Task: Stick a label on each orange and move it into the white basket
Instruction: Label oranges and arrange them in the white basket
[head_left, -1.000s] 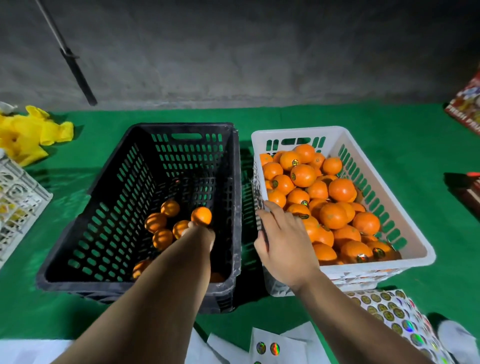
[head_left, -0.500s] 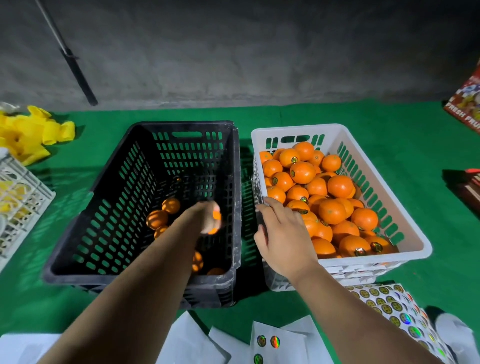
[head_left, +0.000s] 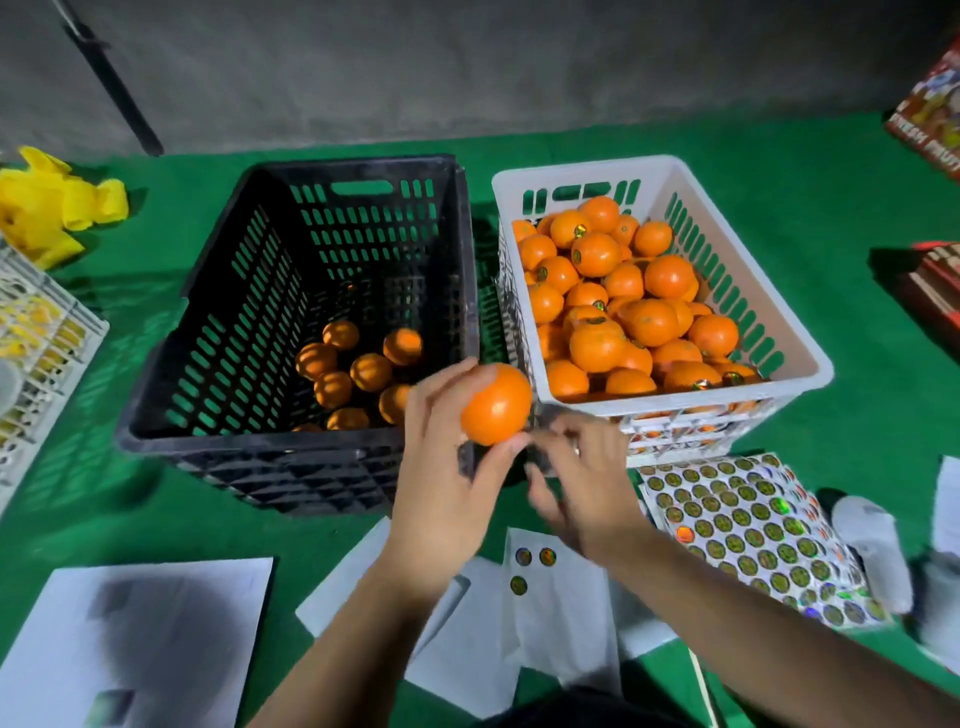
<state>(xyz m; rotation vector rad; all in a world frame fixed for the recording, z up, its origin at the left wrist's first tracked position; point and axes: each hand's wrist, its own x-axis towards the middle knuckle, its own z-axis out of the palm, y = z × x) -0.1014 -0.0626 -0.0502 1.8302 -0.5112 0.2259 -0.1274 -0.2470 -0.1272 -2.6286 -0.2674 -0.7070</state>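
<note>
Two hands meet just in front of the baskets — the left hand (head_left: 441, 493) grips one orange (head_left: 496, 404) in its fingers, held up between the black crate (head_left: 218, 415) and the white basket (head_left: 779, 332). Blurred, the right hand (head_left: 587, 493) sits just right of it, fingers loosely curled; whether it pinches a label I cannot tell. A sticker sheet (head_left: 748, 525) lies near right on the green surface (head_left: 810, 171).

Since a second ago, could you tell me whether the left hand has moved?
Yes. The left hand has come out of the black crate, toward the person, and now holds an orange before its near right corner.
</note>
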